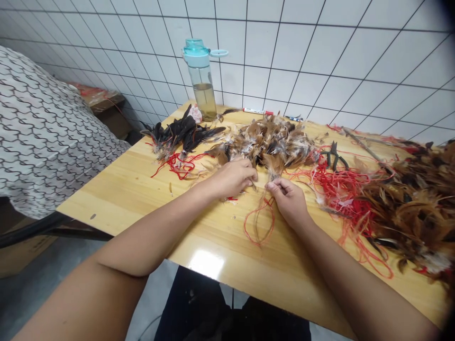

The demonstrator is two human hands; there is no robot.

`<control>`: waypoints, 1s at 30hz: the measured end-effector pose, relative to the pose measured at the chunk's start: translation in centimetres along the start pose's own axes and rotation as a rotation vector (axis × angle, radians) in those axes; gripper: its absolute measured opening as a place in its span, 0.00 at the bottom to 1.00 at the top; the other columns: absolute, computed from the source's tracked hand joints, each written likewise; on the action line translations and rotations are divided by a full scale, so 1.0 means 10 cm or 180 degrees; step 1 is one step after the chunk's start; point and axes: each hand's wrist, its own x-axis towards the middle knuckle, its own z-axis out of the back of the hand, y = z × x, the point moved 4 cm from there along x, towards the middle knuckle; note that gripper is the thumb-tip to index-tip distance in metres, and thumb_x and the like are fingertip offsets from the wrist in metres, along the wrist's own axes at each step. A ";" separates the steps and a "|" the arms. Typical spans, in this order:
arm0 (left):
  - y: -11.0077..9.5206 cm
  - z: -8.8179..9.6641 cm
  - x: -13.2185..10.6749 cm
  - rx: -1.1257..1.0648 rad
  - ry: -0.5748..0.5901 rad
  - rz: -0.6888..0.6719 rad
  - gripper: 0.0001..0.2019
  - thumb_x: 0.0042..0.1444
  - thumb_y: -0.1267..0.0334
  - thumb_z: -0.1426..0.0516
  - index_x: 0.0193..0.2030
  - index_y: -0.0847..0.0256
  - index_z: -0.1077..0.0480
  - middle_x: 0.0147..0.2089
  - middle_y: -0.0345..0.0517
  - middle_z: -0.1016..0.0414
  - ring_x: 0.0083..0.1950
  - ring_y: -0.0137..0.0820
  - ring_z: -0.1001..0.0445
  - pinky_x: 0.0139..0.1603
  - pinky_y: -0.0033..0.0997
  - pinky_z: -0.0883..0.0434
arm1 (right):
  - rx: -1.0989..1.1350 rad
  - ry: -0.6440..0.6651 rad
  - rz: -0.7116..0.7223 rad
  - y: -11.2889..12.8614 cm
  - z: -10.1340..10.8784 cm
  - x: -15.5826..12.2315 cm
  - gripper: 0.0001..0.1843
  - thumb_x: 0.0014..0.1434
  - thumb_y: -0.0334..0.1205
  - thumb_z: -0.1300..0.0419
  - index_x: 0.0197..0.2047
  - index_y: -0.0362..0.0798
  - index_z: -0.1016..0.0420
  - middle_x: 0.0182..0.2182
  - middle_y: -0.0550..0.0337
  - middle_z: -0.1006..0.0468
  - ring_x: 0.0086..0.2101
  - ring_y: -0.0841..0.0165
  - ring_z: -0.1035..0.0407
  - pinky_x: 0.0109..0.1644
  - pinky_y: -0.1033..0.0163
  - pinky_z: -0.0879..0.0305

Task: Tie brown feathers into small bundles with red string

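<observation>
My right hand (288, 196) pinches the base of a small bunch of brown feathers (275, 166) between thumb and fingers. A loop of red string (245, 226) hangs below that grip and lies on the table. Just to the left, my left hand (236, 179) is closed, its fingers curled downward. A thin dark feather (253, 186) pokes out beside its fingertips; most of what the fingers hold is hidden. Behind both hands spreads a pile of brown and white feathers (263, 137).
Black feather bunches (181, 132) with red string lie at the left, near a water bottle (202, 90). Pliers or snips (333, 156), tangled red string (337, 189) and a large brown feather heap (419, 208) occupy the right. A marker (258, 112) rests by the tiled wall.
</observation>
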 end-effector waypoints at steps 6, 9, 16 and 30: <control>-0.04 -0.14 0.01 0.0016 0.0169 -0.0137 0.08 0.57 0.69 0.46 0.38 0.58 0.26 0.38 0.45 0.30 0.45 0.32 0.34 0.47 0.31 0.37 | -0.0053 0.0015 0.0068 0.00 0.00 0.00 0.15 0.53 0.50 0.44 0.25 0.47 0.31 0.17 0.67 0.41 0.20 0.74 0.47 0.24 0.67 0.49; -0.03 -0.15 0.02 0.0158 0.0183 -0.0171 0.08 0.58 0.70 0.48 0.36 0.59 0.28 0.38 0.47 0.30 0.44 0.34 0.36 0.45 0.32 0.38 | -0.0096 0.0011 0.0092 0.01 -0.01 0.00 0.14 0.53 0.49 0.44 0.25 0.47 0.31 0.17 0.67 0.41 0.20 0.74 0.47 0.24 0.67 0.49; -0.12 -0.03 0.03 0.0255 0.0135 -0.0080 0.11 0.46 0.79 0.49 0.35 0.61 0.36 0.36 0.47 0.31 0.42 0.36 0.37 0.42 0.33 0.40 | -0.0136 -0.0010 0.0194 0.02 0.00 -0.01 0.12 0.54 0.46 0.44 0.24 0.48 0.32 0.18 0.66 0.39 0.20 0.74 0.46 0.24 0.68 0.47; -0.15 0.03 0.02 -0.0594 0.0148 0.0208 0.07 0.61 0.69 0.54 0.40 0.60 0.37 0.35 0.42 0.31 0.35 0.28 0.34 0.38 0.27 0.39 | -0.0227 -0.0027 0.0267 0.00 -0.01 -0.01 0.13 0.54 0.46 0.44 0.25 0.47 0.31 0.18 0.65 0.37 0.21 0.73 0.45 0.25 0.67 0.47</control>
